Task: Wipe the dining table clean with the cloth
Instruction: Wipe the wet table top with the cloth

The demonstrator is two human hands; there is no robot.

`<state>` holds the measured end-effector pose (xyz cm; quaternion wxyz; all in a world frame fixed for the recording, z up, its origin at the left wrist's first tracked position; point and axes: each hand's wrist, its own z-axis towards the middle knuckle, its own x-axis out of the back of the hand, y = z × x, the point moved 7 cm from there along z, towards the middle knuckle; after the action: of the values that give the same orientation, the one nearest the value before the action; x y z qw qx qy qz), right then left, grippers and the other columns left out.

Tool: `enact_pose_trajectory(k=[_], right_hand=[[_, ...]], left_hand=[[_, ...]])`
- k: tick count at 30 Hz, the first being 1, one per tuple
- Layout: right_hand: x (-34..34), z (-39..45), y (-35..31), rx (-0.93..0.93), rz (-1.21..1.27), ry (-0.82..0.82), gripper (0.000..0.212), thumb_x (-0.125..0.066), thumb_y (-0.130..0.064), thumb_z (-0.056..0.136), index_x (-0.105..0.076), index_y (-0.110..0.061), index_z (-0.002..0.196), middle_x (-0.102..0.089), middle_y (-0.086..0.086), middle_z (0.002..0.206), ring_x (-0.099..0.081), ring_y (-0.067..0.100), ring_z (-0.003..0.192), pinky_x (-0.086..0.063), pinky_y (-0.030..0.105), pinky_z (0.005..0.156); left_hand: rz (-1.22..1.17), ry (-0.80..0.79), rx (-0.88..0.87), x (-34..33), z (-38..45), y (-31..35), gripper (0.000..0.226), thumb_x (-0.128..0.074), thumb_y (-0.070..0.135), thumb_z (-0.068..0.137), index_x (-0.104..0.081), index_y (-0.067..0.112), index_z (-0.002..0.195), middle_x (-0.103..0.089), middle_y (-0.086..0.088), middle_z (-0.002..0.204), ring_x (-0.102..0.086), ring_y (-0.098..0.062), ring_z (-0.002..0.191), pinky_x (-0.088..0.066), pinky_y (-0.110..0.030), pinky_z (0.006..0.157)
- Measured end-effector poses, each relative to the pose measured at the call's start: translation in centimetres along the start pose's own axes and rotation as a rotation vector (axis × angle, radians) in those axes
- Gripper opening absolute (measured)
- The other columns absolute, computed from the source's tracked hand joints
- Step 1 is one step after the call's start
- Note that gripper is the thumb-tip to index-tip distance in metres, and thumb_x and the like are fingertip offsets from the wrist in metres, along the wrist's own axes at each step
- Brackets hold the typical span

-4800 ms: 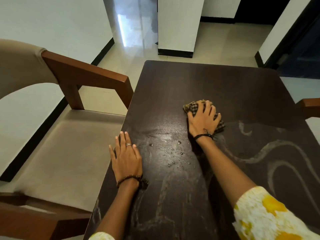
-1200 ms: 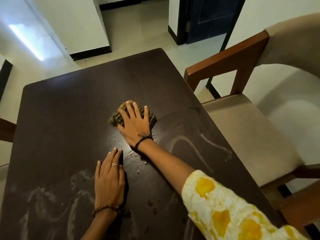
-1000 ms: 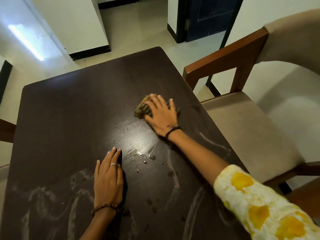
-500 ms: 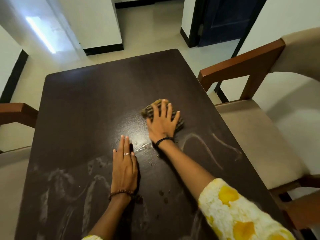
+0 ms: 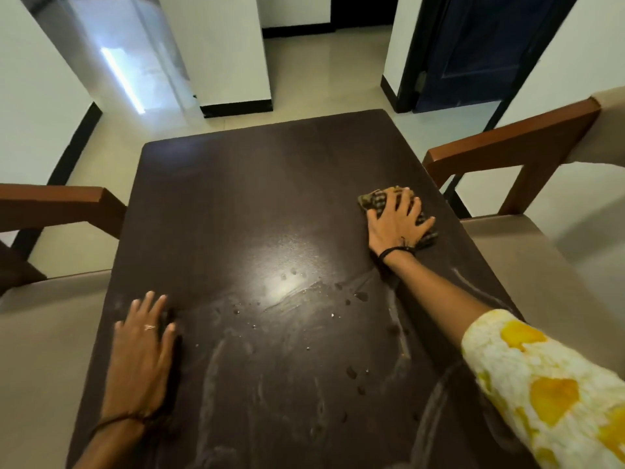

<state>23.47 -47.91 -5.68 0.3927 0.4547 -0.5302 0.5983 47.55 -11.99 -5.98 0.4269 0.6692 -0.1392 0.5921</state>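
The dark brown dining table (image 5: 243, 198) fills the middle of the view. My right hand (image 5: 399, 221) lies flat with spread fingers on a checked brown cloth (image 5: 373, 199), pressing it onto the table close to the right edge. Only the cloth's far corner and a strip by the wrist show. My left hand (image 5: 142, 346) rests flat on the table near its left edge, fingers apart, holding nothing. Water drops and pale smear streaks (image 5: 304, 299) cover the near half of the table.
A wooden chair with a beige seat (image 5: 527, 265) stands against the table's right side, its arm (image 5: 507, 140) level with the cloth. Another chair (image 5: 50, 204) stands at the left. Beyond the far edge are tiled floor, a white pillar (image 5: 230, 52) and a dark blue door (image 5: 473, 45).
My right hand has slid the cloth to the right, from the table's middle to near its right edge. My left hand now lies nearer the left edge. The view has shifted.
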Motion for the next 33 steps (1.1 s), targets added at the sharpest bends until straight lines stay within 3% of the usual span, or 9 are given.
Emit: enact_pose_trajectory(k=[3,6,12,17,20,25,28,33], right_hand=[[-1.0,-0.9,-3.8,-0.055,0.020,-0.007,0.055,-0.042,-0.040,0.094,-0.027,-0.023,0.145,-0.013,0.011,0.156,-0.009,0.031,0.142,-0.009,0.061,0.108],[-2.4,-2.9,-10.1,0.046,0.058,-0.026,0.055,-0.042,-0.038,0.093,-0.029,-0.023,0.144,-0.012,0.013,0.155,-0.010,0.031,0.141,-0.009,0.060,0.108],[-6.1,-13.3,-22.5,0.456,0.079,-0.120,0.053,-0.044,-0.036,0.090,-0.034,-0.024,0.141,-0.014,0.015,0.155,-0.014,0.030,0.141,-0.011,0.059,0.107],[-6.2,-17.0,-22.5,0.757,0.071,-0.162,0.051,-0.046,-0.038,0.088,-0.038,-0.026,0.137,-0.015,0.009,0.155,-0.020,0.027,0.137,-0.014,0.050,0.107],[-4.8,-12.5,-17.8,0.618,0.036,-0.090,0.047,-0.047,-0.039,0.087,-0.043,-0.026,0.133,-0.016,0.006,0.155,-0.027,0.030,0.130,-0.021,0.044,0.099],[-2.1,-7.5,-9.1,0.206,-0.010,0.079,0.049,-0.053,-0.036,0.087,-0.045,-0.017,0.131,-0.026,0.012,0.151,-0.031,0.037,0.125,-0.023,0.049,0.098],[-2.7,-8.8,-10.7,0.160,-0.020,0.093,0.050,-0.056,-0.031,0.087,-0.044,-0.009,0.130,-0.028,0.020,0.148,-0.032,0.040,0.123,-0.023,0.053,0.096],[-5.4,-11.8,-19.6,0.291,0.036,0.050,0.050,-0.066,-0.029,0.075,-0.056,-0.008,0.119,-0.046,0.024,0.135,-0.047,0.041,0.113,-0.035,0.052,0.089]], left_hand=[[0.073,0.038,0.141,0.7,-1.1,-4.9,0.043,-0.038,0.023,0.096,-0.038,0.007,0.136,-0.031,-0.016,0.146,-0.022,-0.034,0.135,-0.015,-0.056,0.108],[0.034,0.074,0.176,0.4,-1.9,-6.0,0.042,-0.039,0.017,0.095,-0.041,0.006,0.135,-0.035,-0.016,0.144,-0.028,-0.034,0.133,-0.022,-0.055,0.107],[-0.022,0.109,0.175,0.9,-2.0,-5.6,0.039,-0.041,0.011,0.095,-0.043,0.006,0.133,-0.037,-0.014,0.143,-0.031,-0.031,0.132,-0.022,-0.049,0.108],[-0.058,0.125,0.157,1.0,-2.2,-5.3,0.043,-0.034,0.023,0.094,-0.043,0.008,0.133,-0.038,-0.012,0.143,-0.031,-0.029,0.132,-0.021,-0.046,0.109],[-0.070,0.130,0.150,0.9,-2.2,-5.4,0.048,-0.030,0.027,0.091,-0.044,0.009,0.133,-0.038,-0.011,0.143,-0.032,-0.028,0.132,-0.019,-0.043,0.109],[-0.062,0.151,0.164,0.7,-2.0,-5.5,0.038,-0.040,0.014,0.096,-0.044,0.008,0.133,-0.040,-0.011,0.142,-0.033,-0.029,0.132,-0.021,-0.046,0.110],[-0.021,0.167,0.146,0.7,-1.8,-5.4,0.042,-0.036,0.017,0.092,-0.045,0.007,0.132,-0.042,-0.012,0.140,-0.036,-0.029,0.130,-0.025,-0.049,0.107],[0.005,0.171,0.126,0.6,-1.8,-4.9,0.049,-0.024,0.025,0.091,-0.044,0.009,0.133,-0.043,-0.011,0.139,-0.032,-0.022,0.130,-0.023,-0.046,0.106]])
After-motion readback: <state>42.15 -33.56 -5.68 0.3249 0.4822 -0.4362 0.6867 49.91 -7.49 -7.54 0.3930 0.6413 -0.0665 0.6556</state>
